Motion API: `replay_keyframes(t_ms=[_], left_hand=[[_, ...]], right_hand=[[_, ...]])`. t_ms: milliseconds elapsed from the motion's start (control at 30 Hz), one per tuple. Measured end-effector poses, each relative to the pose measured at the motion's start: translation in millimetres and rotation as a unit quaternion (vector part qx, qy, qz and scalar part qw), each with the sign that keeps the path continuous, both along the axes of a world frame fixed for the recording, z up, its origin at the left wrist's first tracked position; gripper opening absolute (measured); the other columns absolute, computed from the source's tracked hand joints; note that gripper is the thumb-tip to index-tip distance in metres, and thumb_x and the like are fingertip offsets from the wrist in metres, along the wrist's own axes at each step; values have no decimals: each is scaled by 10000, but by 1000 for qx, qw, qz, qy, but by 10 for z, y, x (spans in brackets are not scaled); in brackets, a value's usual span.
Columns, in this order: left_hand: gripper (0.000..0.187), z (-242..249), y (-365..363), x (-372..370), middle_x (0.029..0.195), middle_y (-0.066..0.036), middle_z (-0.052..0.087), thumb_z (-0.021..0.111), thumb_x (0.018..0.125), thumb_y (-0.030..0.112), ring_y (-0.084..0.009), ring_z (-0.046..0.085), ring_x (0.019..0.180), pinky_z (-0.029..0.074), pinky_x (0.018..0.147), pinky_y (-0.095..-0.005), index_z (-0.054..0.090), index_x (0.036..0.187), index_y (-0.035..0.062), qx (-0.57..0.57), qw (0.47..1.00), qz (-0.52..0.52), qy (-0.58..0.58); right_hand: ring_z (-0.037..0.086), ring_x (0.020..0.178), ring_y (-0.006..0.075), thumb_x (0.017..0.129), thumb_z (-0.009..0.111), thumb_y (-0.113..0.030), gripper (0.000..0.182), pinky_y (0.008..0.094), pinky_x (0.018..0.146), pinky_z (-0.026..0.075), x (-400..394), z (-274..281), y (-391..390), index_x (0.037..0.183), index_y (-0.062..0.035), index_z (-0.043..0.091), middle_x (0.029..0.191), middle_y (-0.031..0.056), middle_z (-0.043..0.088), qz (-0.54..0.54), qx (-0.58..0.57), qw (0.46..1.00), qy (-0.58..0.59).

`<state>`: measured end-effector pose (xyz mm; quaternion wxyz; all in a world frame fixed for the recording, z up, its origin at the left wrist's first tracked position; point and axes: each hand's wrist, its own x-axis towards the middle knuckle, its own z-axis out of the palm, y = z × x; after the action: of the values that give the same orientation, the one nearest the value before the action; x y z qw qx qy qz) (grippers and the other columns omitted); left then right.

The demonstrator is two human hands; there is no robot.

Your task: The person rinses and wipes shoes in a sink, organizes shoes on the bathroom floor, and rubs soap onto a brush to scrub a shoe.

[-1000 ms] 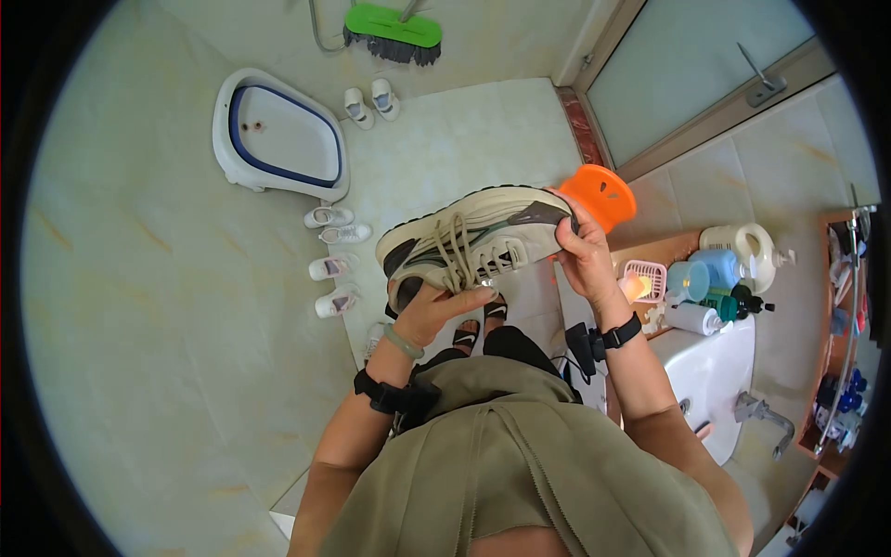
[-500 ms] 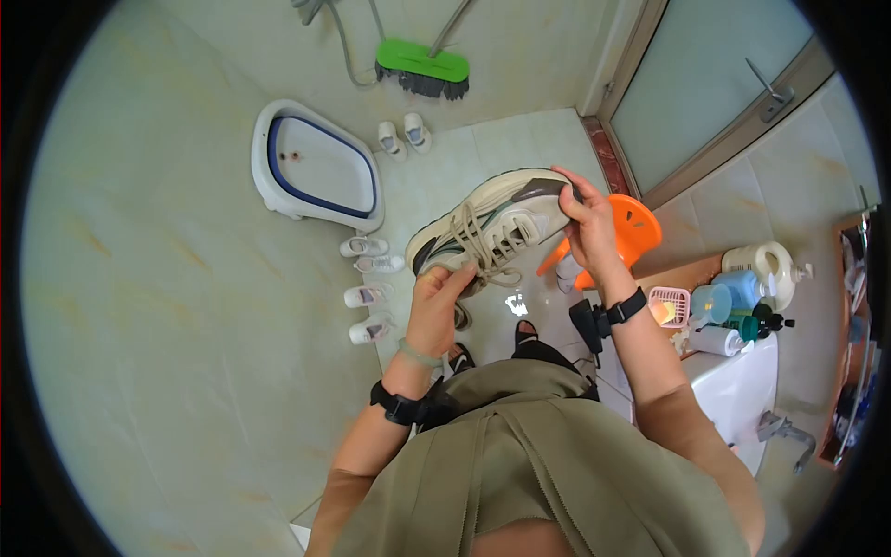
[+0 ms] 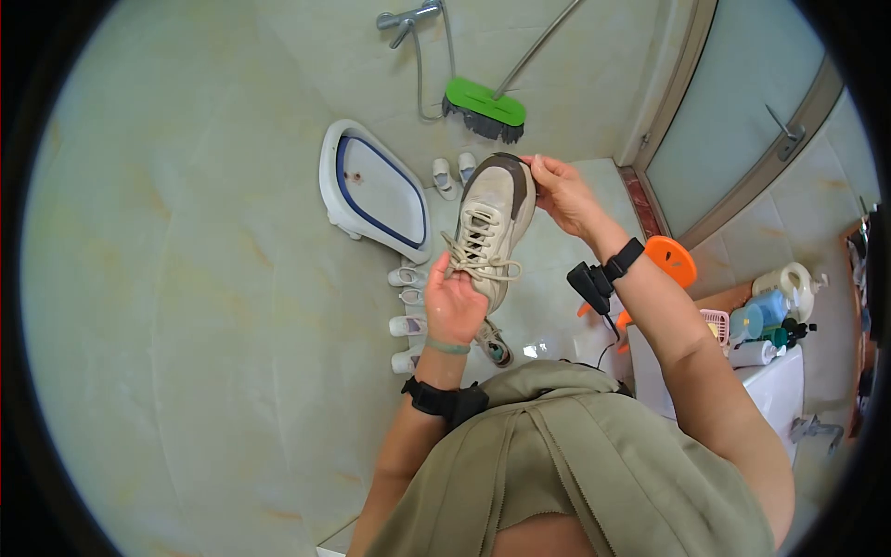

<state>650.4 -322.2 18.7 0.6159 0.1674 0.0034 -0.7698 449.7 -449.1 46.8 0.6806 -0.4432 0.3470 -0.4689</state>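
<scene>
A beige sneaker with a dark grey toe and beige laces is held up over the floor, its toe pointing away from me and its top facing up. My right hand grips it at the toe's right side, with some fingers out of sight behind it. Near the heel, my left hand holds the left side beside the tied laces, palm showing. Below the heel, a second sneaker rests on the floor, partly covered by the held one.
A white folding basin with a blue inner rim leans on the left wall. Several white shoes line that wall; a white pair stands farther back. A green broom, orange stool and bottles by the sink are also around.
The sneaker has turned from lying sideways to toe-away, showing its top. My right hand has moved to the toe end, my left hand to the heel end. The view has shifted left.
</scene>
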Motion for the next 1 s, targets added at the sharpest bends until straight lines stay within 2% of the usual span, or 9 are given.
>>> replay_keyframes(t_ms=[133,267,333,500,567,633,767,900,1000], left_hand=[[416,-78,13,302,1317,-113,506,442,966,281,-261,451,1241,276,1103,-429,445,1273,0,13,1000,14,17],[391,-178,7,589,1290,-119,534,429,985,288,-265,480,1209,298,1090,-434,472,1244,-1,25,998,-15,58],[395,-519,-31,726,1281,-162,552,411,991,267,-289,514,1188,343,1069,-431,505,1223,-39,70,997,33,-11],[246,-1652,294,1016,1147,-111,612,547,921,122,-227,568,1076,468,918,-359,570,1126,-12,177,975,5,-135],[220,-2373,496,1155,1092,-117,617,578,884,62,-213,589,992,494,858,-331,579,1094,-4,366,894,59,-251],[204,-3098,863,1340,1063,-118,614,584,879,62,-213,590,967,498,843,-329,582,1074,3,372,892,40,-256],[173,-3772,1351,1245,1024,-122,606,587,889,83,-212,586,949,508,810,-325,587,1052,24,453,863,30,-222],[187,-5793,2113,1239,1047,-107,581,560,927,144,-205,567,924,503,759,-303,582,1068,22,489,831,119,-236],[198,-5832,1903,1228,1029,-82,558,537,945,174,-192,532,890,477,727,-308,578,1066,22,535,792,55,-288]], right_hand=[[507,1129,195,952,481,-490,506,409,910,435,180,-11,153,1267,-96,528,1217,60,562,-9,54,994,96],[521,1133,217,949,506,-463,504,399,918,447,134,-318,386,1288,-91,512,1226,86,556,25,68,978,196],[545,1113,221,953,519,-415,472,387,904,467,37,-475,541,1294,-89,510,1218,101,560,79,94,955,271],[594,939,117,950,551,-350,367,299,762,486,-290,-1124,1124,1221,-103,569,1057,12,626,83,170,929,319],[601,891,110,947,561,-335,359,279,734,486,-406,-1405,1409,1212,-93,573,1004,10,635,91,196,915,341],[600,802,94,941,577,-294,334,245,681,480,-502,-1720,1719,1186,-68,586,908,10,645,98,217,906,349],[581,748,90,929,586,-214,288,243,681,476,-607,-2398,2222,1131,-11,613,867,32,649,153,254,873,388],[604,797,99,937,567,-205,313,241,669,489,-559,-3101,2610,1193,-26,583,928,37,646,185,252,868,385],[618,848,116,943,558,-205,316,248,707,495,-405,-3410,2677,1206,-29,575,963,53,653,209,287,847,396]])
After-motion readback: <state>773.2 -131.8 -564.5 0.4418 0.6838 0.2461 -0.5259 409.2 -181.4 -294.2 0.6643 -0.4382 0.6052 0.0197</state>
